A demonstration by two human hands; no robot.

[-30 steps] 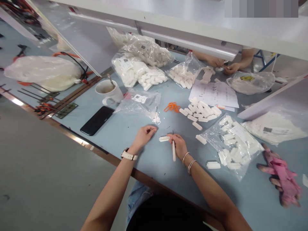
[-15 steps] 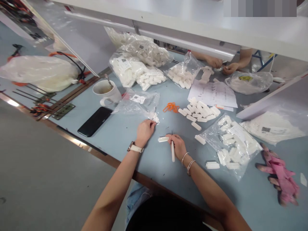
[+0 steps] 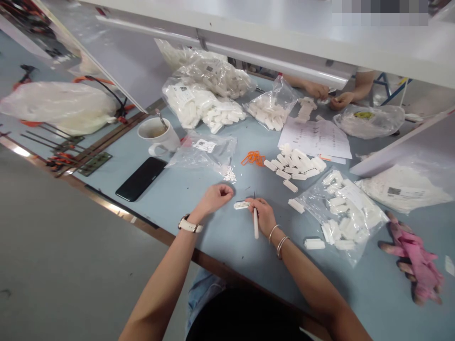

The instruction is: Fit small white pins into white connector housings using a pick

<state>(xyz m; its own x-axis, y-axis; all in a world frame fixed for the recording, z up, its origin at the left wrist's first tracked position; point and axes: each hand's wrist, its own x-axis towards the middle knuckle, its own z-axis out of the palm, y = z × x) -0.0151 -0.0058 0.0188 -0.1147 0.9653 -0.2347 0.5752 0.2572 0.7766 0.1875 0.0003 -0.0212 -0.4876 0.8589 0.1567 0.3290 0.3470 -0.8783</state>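
Note:
My right hand (image 3: 262, 214) is closed round a white-handled pick tool (image 3: 255, 226) and pins a small white connector block (image 3: 242, 205) on the blue table (image 3: 199, 222). My left hand (image 3: 215, 197), with a watch on its wrist, rests just left of that connector with the fingers curled in a pinch; what it holds, if anything, is too small to make out. A little heap of tiny white parts (image 3: 230, 174) lies just beyond my left hand, at the mouth of a clear bag (image 3: 204, 150).
A black phone (image 3: 141, 178) and a mug (image 3: 159, 135) sit at the left. Loose white connectors (image 3: 296, 166), bags of them (image 3: 344, 213), orange clips (image 3: 253, 157), a paper sheet (image 3: 314, 138) and pink gloves (image 3: 415, 258) lie to the right. Another person's hands (image 3: 329, 94) work across the table.
My left hand reached forward to the heap of tiny white parts, then drew back beside the connector with fingers pinched. My right hand stayed put.

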